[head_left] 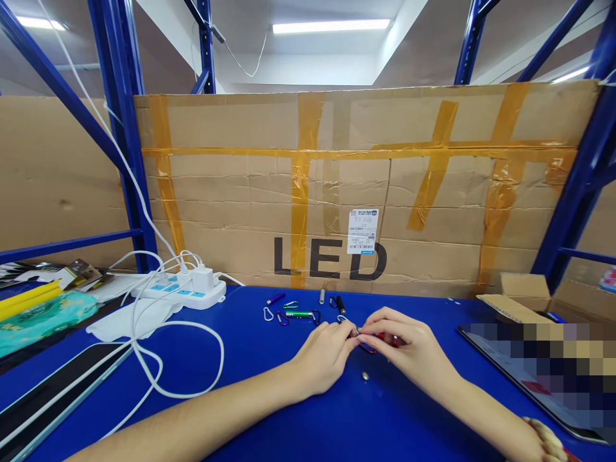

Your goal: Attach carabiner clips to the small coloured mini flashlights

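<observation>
My left hand and my right hand meet over the blue table, fingertips pinched together. Between them is a small metallic piece, mostly covered by the fingers. Under my right fingers shows a red object, partly hidden. A red carabiner lies just below the fingertips. Nearer to me rests a small round silver piece. Behind the hands are a green cylinder, a purple cylinder, a black one, a silver one and several carabiners.
A white power strip with looping white cables stands at the left, near a dark flat device. At right are a partly pixelated tablet-like device and an open cardboard box. A cardboard wall closes the back.
</observation>
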The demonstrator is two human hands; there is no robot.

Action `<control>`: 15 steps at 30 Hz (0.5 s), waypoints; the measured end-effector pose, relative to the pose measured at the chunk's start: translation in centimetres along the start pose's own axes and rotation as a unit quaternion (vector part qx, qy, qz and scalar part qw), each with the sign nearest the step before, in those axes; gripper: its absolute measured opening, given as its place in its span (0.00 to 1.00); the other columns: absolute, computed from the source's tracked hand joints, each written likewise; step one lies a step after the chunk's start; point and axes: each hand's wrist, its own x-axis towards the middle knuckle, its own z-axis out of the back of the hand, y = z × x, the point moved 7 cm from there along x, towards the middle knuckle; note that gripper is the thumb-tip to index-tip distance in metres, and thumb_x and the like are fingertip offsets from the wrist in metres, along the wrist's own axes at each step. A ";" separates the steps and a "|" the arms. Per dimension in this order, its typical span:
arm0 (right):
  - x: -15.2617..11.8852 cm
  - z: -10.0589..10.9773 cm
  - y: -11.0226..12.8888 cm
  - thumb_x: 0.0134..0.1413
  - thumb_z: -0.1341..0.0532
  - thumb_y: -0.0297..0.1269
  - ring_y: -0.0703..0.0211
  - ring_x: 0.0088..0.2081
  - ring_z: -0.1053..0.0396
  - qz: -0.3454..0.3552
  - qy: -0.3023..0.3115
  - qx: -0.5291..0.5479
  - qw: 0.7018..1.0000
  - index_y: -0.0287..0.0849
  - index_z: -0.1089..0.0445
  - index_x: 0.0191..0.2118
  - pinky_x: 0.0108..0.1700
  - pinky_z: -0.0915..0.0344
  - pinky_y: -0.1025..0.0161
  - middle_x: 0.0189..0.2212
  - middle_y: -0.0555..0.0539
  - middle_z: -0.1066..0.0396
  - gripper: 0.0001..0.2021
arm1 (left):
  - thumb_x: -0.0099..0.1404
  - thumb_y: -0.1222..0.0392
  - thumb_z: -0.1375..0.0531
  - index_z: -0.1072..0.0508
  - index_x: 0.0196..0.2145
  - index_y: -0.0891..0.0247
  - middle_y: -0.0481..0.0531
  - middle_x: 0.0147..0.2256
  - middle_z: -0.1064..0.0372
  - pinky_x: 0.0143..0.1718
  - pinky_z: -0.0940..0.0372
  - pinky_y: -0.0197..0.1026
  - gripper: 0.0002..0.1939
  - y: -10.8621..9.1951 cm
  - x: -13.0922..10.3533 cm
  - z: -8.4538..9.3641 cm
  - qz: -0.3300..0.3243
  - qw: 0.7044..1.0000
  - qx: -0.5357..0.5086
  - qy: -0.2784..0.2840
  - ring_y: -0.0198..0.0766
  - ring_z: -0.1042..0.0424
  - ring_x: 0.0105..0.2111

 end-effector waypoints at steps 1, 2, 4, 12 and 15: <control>0.0 -0.1 0.0 0.55 0.45 0.43 0.68 0.20 0.39 -0.001 0.004 -0.004 1.000 0.42 0.27 0.29 0.22 0.38 0.69 0.29 0.46 0.30 0.14 | 0.69 0.62 0.58 0.40 0.33 0.62 0.48 0.31 0.34 0.34 0.43 0.38 0.10 0.0 0.0 0.0 0.000 1.000 0.001 0.000 0.37 0.35 0.31; 0.0 -0.1 -0.1 0.55 0.45 0.43 0.69 0.20 0.39 -0.002 0.010 -0.006 1.000 0.42 0.27 0.29 0.22 0.39 0.69 0.29 0.47 0.31 0.14 | 0.69 0.62 0.58 0.40 0.33 0.62 0.48 0.32 0.34 0.34 0.43 0.38 0.10 0.0 0.0 0.0 -0.001 1.000 0.002 0.001 0.37 0.35 0.31; 0.0 -0.2 -0.1 0.55 0.45 0.42 0.69 0.19 0.40 -0.002 0.019 -0.007 1.000 0.42 0.27 0.29 0.21 0.39 0.69 0.29 0.47 0.31 0.14 | 0.69 0.61 0.58 0.40 0.34 0.62 0.48 0.32 0.34 0.34 0.43 0.38 0.10 0.1 0.0 -0.1 -0.005 1.000 0.004 -0.001 0.37 0.35 0.31; -0.3 -0.9 -0.3 0.54 0.45 0.40 0.71 0.18 0.41 -0.032 0.037 0.016 0.999 0.42 0.27 0.27 0.21 0.40 0.69 0.32 0.47 0.32 0.12 | 0.69 0.61 0.57 0.38 0.34 0.63 0.49 0.32 0.33 0.35 0.42 0.38 0.10 0.1 -0.1 -0.2 -0.018 0.999 0.033 -0.014 0.37 0.35 0.31; -0.3 -1.1 -0.4 0.54 0.44 0.40 0.72 0.18 0.41 -0.049 0.045 0.019 0.998 0.43 0.27 0.28 0.21 0.40 0.69 0.32 0.47 0.32 0.11 | 0.69 0.61 0.57 0.38 0.34 0.63 0.49 0.32 0.33 0.35 0.42 0.38 0.11 0.1 -0.1 -0.1 -0.019 0.999 0.033 -0.021 0.37 0.35 0.31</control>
